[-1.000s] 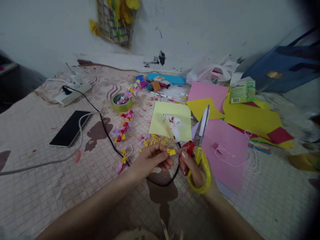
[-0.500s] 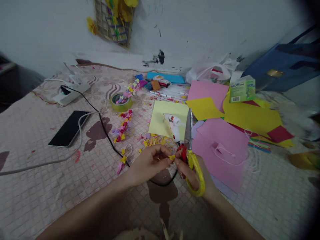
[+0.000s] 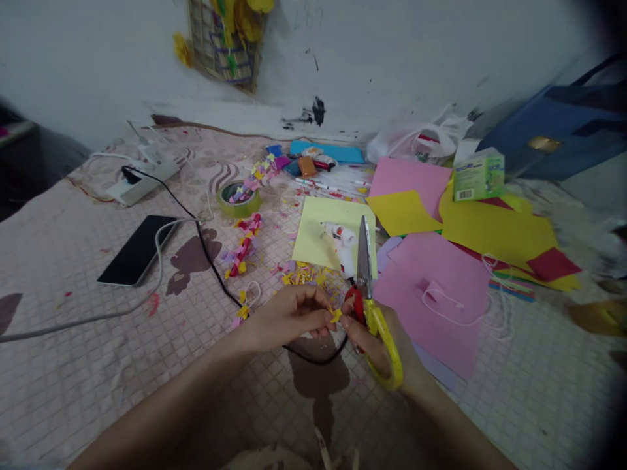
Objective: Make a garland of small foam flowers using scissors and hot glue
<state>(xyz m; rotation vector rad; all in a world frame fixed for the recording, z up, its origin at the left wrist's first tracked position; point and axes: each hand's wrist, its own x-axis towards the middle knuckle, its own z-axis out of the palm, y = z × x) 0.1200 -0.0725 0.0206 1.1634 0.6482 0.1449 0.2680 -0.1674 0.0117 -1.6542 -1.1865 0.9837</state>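
Note:
My left hand [image 3: 294, 316] pinches a small yellow paper cutout [image 3: 336, 316] between thumb and fingers. Close on its right, my right hand [image 3: 375, 333] has its fingers through the yellow and red handles of the scissors [image 3: 365, 258]; the blades point up, away from me, and look closed. The right fingertips are at the cutout's edge; whether they touch it I cannot tell. Behind the hands lies a heap of yellow paper snippets [image 3: 308, 274]. A white glue gun [image 3: 340, 243] rests on a pale yellow sheet [image 3: 311, 225] beyond them.
Pink paper sheets [image 3: 441, 294] and yellow sheets [image 3: 499, 228] lie on the right with white string [image 3: 455, 320]. Left are a phone [image 3: 137, 250], a black cable [image 3: 208, 251], a power strip [image 3: 142, 183], a tape roll [image 3: 239, 207] and strands of paper flowers [image 3: 242, 245].
My left hand has shifted slightly, and the yellow cutout shows more fully between the fingertips. The scissors' blades have tipped a little to the left.

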